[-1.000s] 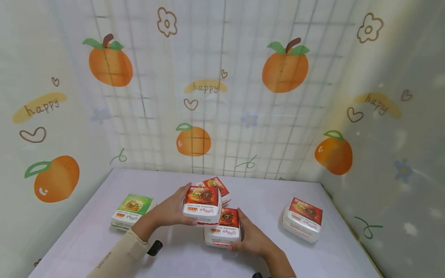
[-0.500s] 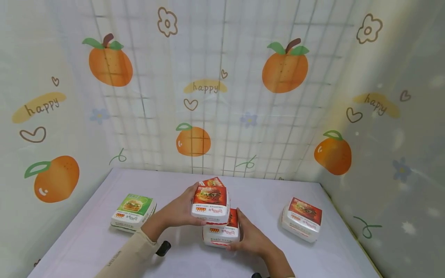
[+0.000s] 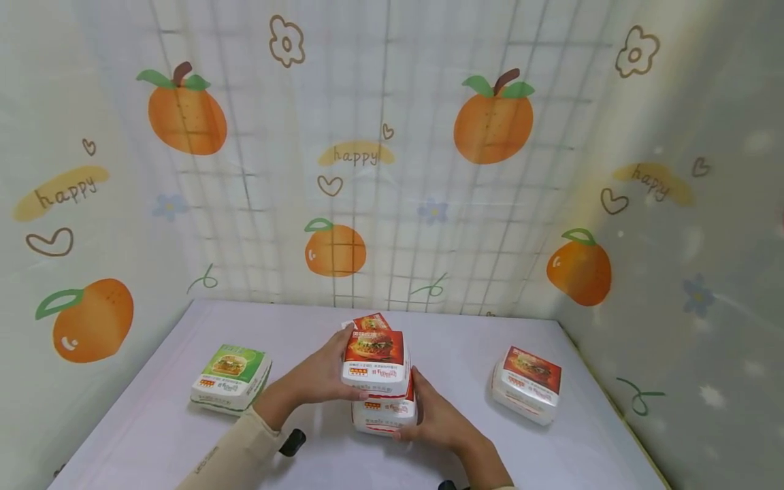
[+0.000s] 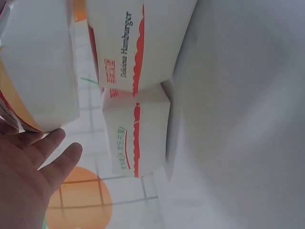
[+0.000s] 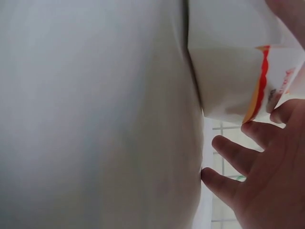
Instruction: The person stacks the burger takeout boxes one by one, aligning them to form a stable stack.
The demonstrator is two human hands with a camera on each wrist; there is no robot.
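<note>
Left hand [image 3: 320, 374] is gripping upper box [image 3: 375, 361], right hand [image 3: 436, 416] is holding lower box [image 3: 381, 418]; both boxes should be aligning squarely.

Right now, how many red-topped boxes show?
4: upper box in left hand, lower box in right hand, rear box behind these, side box at right. Others may be hidden.
</note>
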